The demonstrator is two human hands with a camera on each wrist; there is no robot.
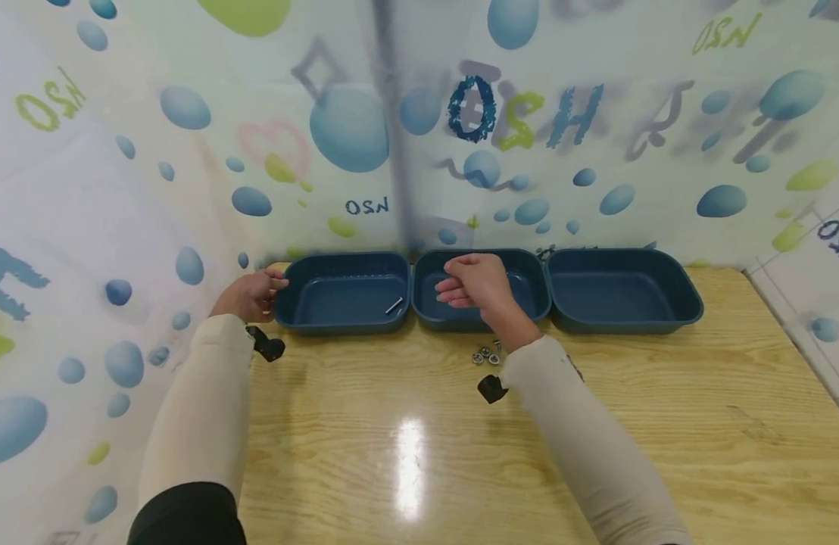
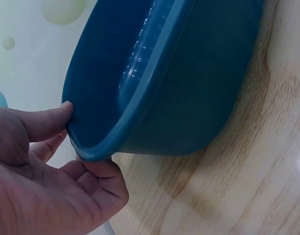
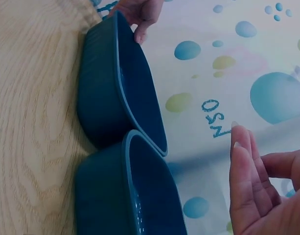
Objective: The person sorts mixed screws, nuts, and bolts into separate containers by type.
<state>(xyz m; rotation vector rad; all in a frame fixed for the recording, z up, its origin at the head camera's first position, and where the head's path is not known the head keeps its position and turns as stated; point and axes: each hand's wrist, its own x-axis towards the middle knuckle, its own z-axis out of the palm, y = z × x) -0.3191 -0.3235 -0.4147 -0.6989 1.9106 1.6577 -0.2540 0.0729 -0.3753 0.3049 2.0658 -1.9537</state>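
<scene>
My left hand [image 1: 251, 295] is at the outer end of the left blue plastic bin [image 1: 338, 330]. In the left wrist view, its thumb and curled fingers pinch the bin's rim [image 2: 98, 149]. A small shiny metal pin or bolt [image 1: 394, 306] lies inside that bin, near its right end. My right hand [image 1: 481, 284] hovers above the middle blue bin [image 1: 453, 325]. In the right wrist view, the fingers [image 3: 245, 181] of this hand are nearly straight, and nothing shows between them. Part of the middle bin's interior is hidden behind the right hand.
Several small metal nuts [image 1: 485, 353] and a small screw [image 1: 497, 345] lie on the wooden table [image 1: 351, 439] in front of the middle bin. A third blue bin [image 1: 624, 327] stands at the right of the row. Patterned curtain [image 1: 433, 204] hangs close behind the bins.
</scene>
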